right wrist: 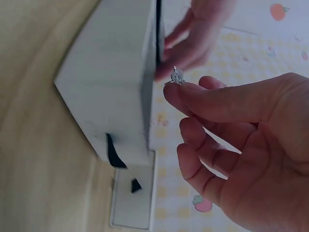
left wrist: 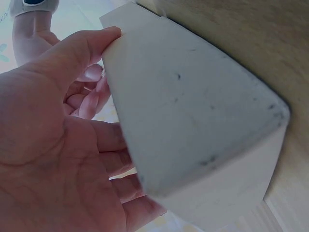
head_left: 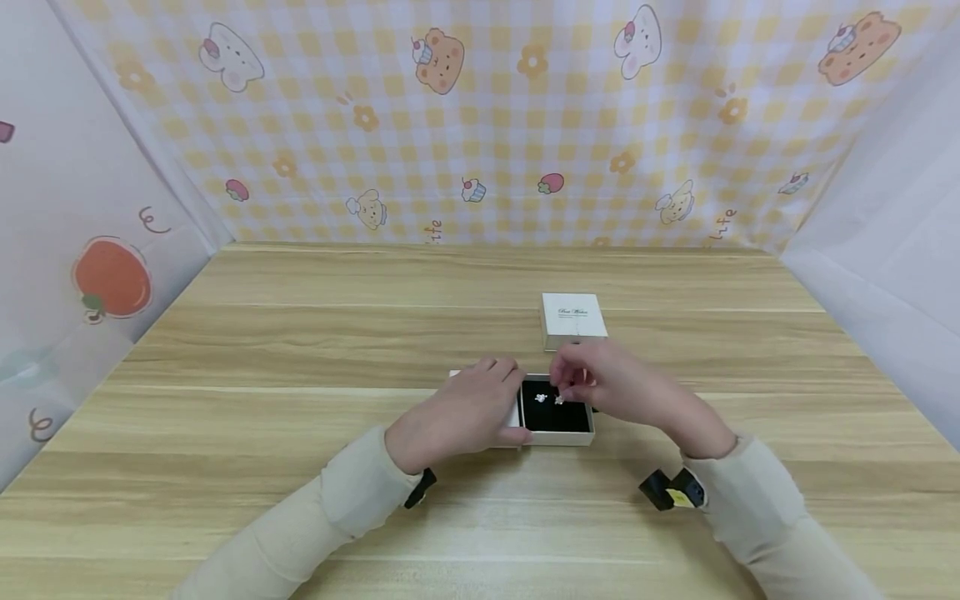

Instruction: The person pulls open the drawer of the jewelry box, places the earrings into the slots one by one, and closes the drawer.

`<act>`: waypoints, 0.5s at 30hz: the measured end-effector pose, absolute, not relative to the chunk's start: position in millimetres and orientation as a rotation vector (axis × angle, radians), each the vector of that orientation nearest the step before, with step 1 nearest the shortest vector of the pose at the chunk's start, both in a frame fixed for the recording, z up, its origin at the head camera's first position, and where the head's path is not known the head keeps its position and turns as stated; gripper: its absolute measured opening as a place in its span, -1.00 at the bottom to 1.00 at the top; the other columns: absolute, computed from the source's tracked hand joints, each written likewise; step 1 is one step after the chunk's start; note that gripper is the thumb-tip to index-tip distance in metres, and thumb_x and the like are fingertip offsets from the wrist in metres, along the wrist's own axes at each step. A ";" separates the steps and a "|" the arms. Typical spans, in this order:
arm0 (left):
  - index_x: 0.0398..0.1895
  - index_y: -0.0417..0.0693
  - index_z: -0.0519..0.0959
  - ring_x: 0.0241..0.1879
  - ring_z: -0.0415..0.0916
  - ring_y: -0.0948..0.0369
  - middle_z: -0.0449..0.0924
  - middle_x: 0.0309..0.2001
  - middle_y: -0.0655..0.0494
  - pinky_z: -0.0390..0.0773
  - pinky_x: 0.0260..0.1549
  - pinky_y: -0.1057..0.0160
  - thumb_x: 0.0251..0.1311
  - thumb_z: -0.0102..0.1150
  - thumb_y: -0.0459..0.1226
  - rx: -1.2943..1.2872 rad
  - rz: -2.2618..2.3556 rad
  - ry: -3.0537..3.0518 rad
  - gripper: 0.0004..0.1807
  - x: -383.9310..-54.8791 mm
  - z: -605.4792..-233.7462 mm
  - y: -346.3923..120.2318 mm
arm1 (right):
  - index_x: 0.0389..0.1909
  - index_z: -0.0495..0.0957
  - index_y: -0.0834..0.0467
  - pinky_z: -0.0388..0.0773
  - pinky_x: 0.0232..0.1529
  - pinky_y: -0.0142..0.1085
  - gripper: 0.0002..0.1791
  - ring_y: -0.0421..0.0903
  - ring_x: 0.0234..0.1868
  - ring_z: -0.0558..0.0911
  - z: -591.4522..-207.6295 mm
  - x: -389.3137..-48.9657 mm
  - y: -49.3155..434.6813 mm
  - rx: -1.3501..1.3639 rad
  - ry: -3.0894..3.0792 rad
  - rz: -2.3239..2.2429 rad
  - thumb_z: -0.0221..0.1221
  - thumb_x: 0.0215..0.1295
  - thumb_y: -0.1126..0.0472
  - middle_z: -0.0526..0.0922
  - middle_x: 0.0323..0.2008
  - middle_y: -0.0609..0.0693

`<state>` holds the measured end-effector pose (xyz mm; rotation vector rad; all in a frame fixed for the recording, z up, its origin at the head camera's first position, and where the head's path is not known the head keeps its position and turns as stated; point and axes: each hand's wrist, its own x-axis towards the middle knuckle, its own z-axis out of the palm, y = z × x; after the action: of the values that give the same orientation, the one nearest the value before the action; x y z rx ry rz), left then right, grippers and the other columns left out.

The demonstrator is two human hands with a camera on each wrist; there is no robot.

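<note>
My left hand (head_left: 468,412) spans a white jewelry box (left wrist: 193,106), thumb on its near side and fingers over the far side. Its drawer (head_left: 557,438), lined in black, shows to the right of that hand. A small sparkling silver earring (head_left: 541,398) sits on the black lining. Over the drawer's right part, my right hand (head_left: 618,383) pinches a second sparkling earring (right wrist: 177,76) between thumb and index finger. From the drawer's end a black ribbon tab (right wrist: 115,152) sticks out.
Behind the right hand stands another white box (head_left: 572,317) with dark lettering on top. The wooden table (head_left: 337,325) reaches back to a yellow checked cloth (head_left: 495,125). White cloths hang at both sides.
</note>
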<state>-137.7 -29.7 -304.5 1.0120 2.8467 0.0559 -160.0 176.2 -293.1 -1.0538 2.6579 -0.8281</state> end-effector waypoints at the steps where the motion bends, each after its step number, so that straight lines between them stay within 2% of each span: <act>1: 0.20 -0.19 0.36 0.11 0.34 0.10 0.39 0.12 0.02 0.38 0.13 0.18 0.07 0.13 0.21 1.012 0.056 2.846 -0.21 -137.6 -304.2 -29.7 | -0.37 0.50 0.19 0.52 -0.36 -0.41 -0.85 -0.28 -0.42 0.52 -294.9 -159.9 174.8 -1.062 2.639 -0.837 0.19 0.10 0.48 0.56 -0.47 -0.10; 15: 0.13 -0.18 0.38 0.10 0.34 0.10 0.39 0.10 0.03 0.38 0.13 0.17 0.08 0.13 0.19 1.020 0.067 2.846 -0.26 -136.9 -303.6 -30.1 | -0.41 0.45 0.14 0.45 -0.45 -0.45 -0.84 -0.32 -0.50 0.44 -306.6 -157.8 163.4 -1.070 2.581 -0.807 0.19 0.12 0.44 0.54 -0.53 -0.14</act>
<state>-136.9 -30.1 -303.6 1.0201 2.8464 0.0665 -157.8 163.4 -306.6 -1.0703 2.5808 -0.8071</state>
